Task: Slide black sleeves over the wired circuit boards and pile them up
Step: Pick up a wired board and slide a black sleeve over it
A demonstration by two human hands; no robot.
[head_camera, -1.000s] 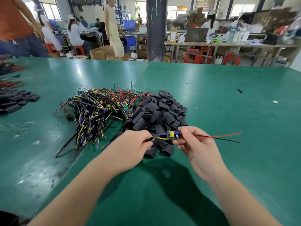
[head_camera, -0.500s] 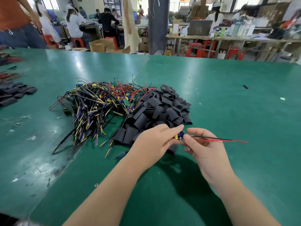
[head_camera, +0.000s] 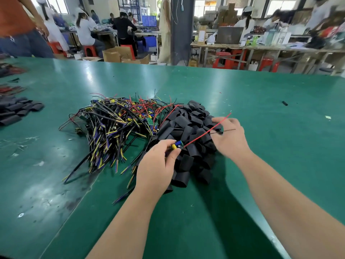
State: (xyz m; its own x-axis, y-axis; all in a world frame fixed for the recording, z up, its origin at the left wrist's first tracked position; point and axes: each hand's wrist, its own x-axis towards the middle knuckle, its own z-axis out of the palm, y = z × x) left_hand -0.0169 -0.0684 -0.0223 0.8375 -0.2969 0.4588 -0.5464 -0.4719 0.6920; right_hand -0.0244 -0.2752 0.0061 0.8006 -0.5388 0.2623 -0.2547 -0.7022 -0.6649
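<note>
Left hand (head_camera: 158, 165): pinching a small circuit board (head_camera: 177, 144) between thumb and fingertips, holding it just above the near side of the sleeve pile

Circuit board: showing a yellow part and a blue part. Its red wire (head_camera: 207, 130) is running up and to the right, crossing in front of the other hand's fingers

Right hand (head_camera: 230, 141): hovering over the right side of the sleeve pile with fingers curled, pinching the thin black wire (head_camera: 228, 130) as far as I can tell. It's a bit blurry there tbh

Sleeve pile (head_camera: 188, 126): short black sleeves lying heaped on the green surface (head_camera: 270, 146), right under both hands

Wired boards (head_camera: 115, 128): a tangled heap sitting just left of the sleeve pile and touching it, with red, yellow, blue and black leads sticking out everywhere

Far left: another bunch of black sleeves (head_camera: 16, 111) lying at the edge of the surface, well apart from the main piles

Far right: a lone black bit (head_camera: 284, 103) lying on its own

Background: people (head_camera: 85, 28) sitting and standing at other benches, with red stools (head_camera: 225, 59) and cardboard boxes (head_camera: 116, 54) around them
</note>
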